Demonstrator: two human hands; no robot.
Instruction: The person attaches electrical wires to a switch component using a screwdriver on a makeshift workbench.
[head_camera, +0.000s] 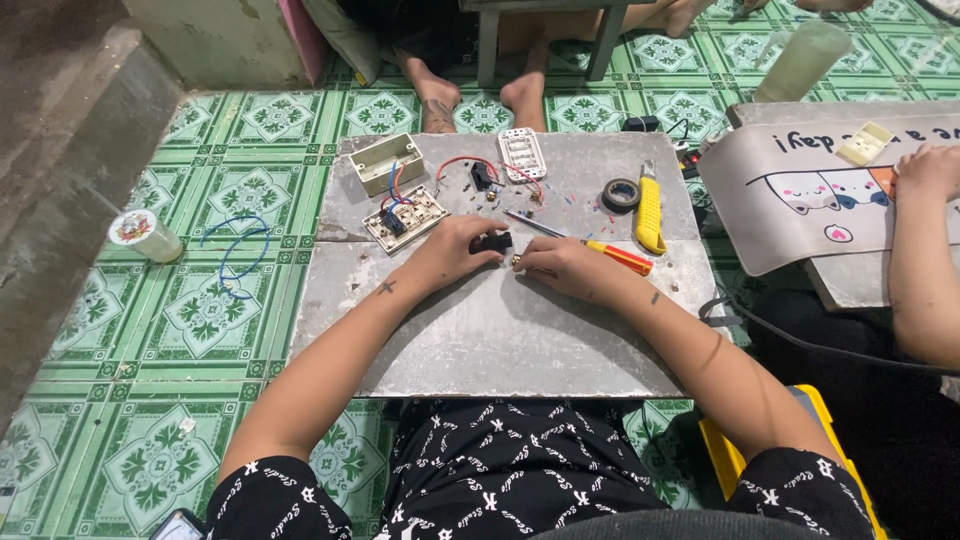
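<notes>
One beige plastic box (386, 163), rectangular and open-topped, holds red and blue wire ends; beside it one beige switch module (405, 218), wired, lies face down; one white ribbed faceplate (521, 152) rests flat on the grey, mottled stone slab (500, 340). Left hand (452, 255) curls its fingers round a small black component (492, 242) at slab centre; right hand (560, 266) pinches a tiny brass-coloured part (517, 261) just beside it. One screwdriver (590, 245), one yellow knife (649, 212), one tape roll (620, 194).
</notes>
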